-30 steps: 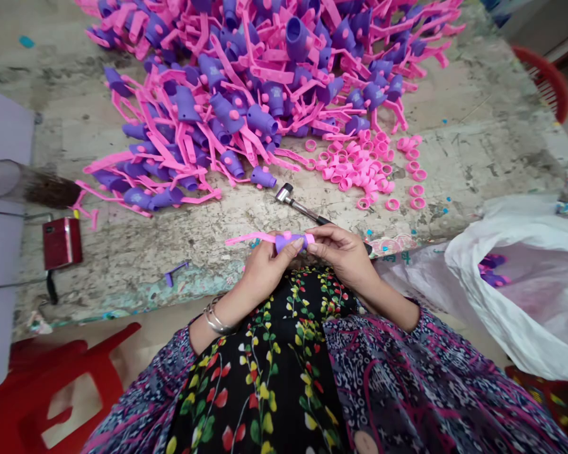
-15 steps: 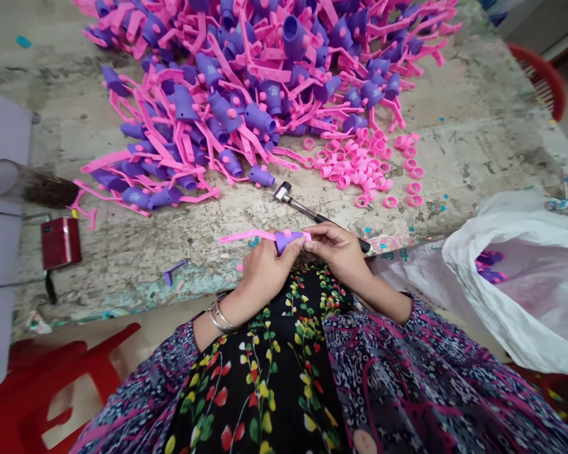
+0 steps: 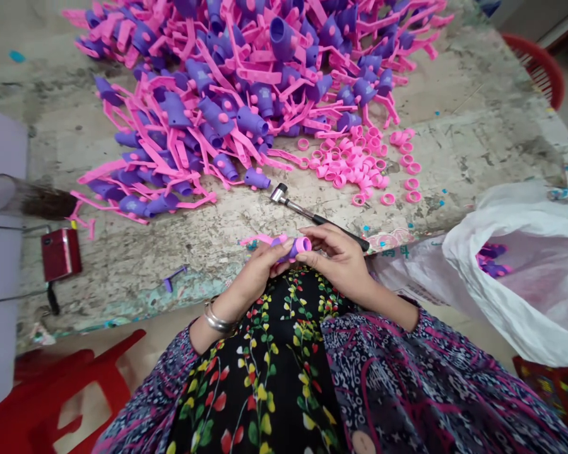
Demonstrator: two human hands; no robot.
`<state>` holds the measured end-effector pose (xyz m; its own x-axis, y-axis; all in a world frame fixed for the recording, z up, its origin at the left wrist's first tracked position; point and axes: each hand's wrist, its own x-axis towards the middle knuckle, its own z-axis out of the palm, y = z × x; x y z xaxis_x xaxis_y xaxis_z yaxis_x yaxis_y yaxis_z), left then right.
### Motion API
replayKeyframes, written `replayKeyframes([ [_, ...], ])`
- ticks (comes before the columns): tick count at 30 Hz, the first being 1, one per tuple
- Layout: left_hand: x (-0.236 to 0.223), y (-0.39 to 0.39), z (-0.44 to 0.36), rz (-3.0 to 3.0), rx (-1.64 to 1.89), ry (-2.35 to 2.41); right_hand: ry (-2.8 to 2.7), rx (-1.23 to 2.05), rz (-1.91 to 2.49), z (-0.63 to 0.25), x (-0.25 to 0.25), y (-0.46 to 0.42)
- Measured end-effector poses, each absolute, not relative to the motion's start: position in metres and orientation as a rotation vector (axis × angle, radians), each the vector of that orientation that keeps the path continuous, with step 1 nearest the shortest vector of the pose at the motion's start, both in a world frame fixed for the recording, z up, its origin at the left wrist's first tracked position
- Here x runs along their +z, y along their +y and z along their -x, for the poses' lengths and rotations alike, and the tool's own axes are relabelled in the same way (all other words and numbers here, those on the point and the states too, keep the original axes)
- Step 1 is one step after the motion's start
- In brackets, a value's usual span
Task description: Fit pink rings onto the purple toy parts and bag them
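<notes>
A purple tapered plastic tube [image 3: 291, 251] with a pink arm [image 3: 258, 239] pointing left is in my left hand [image 3: 258, 268], its fingers wrapped round the tube. On the tube's right end sits a pink ring [image 3: 303, 245], its opening turned up towards me. My right hand [image 3: 338, 255] grips this ring between thumb and fingertips. Just beyond my hands lies a small hammer [image 3: 307, 213] with a black handle. A pile of loose pink rings [image 3: 353, 161] is behind it on the table.
A large heap of purple-and-pink parts [image 3: 213, 116] covers the back of the worn table [image 3: 142, 246]. To the left are a red box-shaped device [image 3: 61, 254] and a clear jar [image 3: 28, 197]. A white bag [image 3: 539, 290] with parts inside stands at right, a red stool [image 3: 89, 384] at lower left.
The tube has turned in my hands, so its ringed right end now opens towards me. My right fingers have spread slightly round the ring. The view has shifted a little.
</notes>
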<state>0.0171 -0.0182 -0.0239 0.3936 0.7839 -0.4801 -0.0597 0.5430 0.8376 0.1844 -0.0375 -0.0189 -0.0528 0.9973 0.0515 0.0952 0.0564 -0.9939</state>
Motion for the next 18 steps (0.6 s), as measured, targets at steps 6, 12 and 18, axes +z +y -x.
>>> replayKeyframes([
  [6, -0.0262, -0.0185, -0.0159, -0.76, 0.618, 0.986, -1.461, 1.087, 1.207, -0.1872, -0.0137, -0.0383],
  [12, -0.0268, -0.0181, -0.0169, -0.706, 0.629, 0.947, -1.524, 1.022, 1.178, -0.1872, -0.0136, -0.0385],
  [18, -0.0277, -0.0178, -0.0162, -0.715, 0.631, 0.925, -1.617, 0.975, 1.2, -0.1886, -0.0149, -0.0378],
])
